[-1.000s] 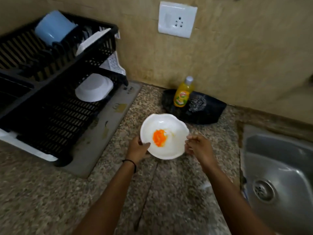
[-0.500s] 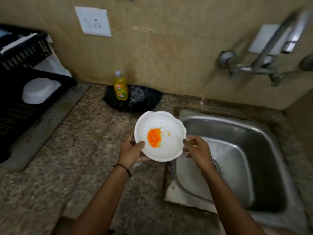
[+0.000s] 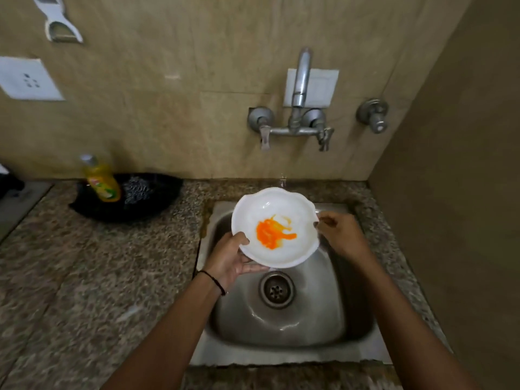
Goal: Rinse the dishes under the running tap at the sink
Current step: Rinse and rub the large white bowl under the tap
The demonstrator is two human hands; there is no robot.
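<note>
While the white bowl [image 3: 274,229] hangs over the sink [image 3: 281,327], below the tap [image 3: 301,80], both hands carry it. Left hand [image 3: 230,257]: grip closed on the near-left rim, thumb inside, fingers under. Right hand [image 3: 340,235]: pinching the right rim. Orange smear [image 3: 271,235] sits mid-bowl, unwashed. Faint trickle seems to fall by the far rim, can't be sure. So the rinse is barely begun, i.e. nothing cleaned yet; smear & any other dishes left.

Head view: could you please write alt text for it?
Left hand and right hand hold a white bowl smeared with orange residue over a steel sink, below a wall tap; a yellow bottle stands on the counter.
</note>
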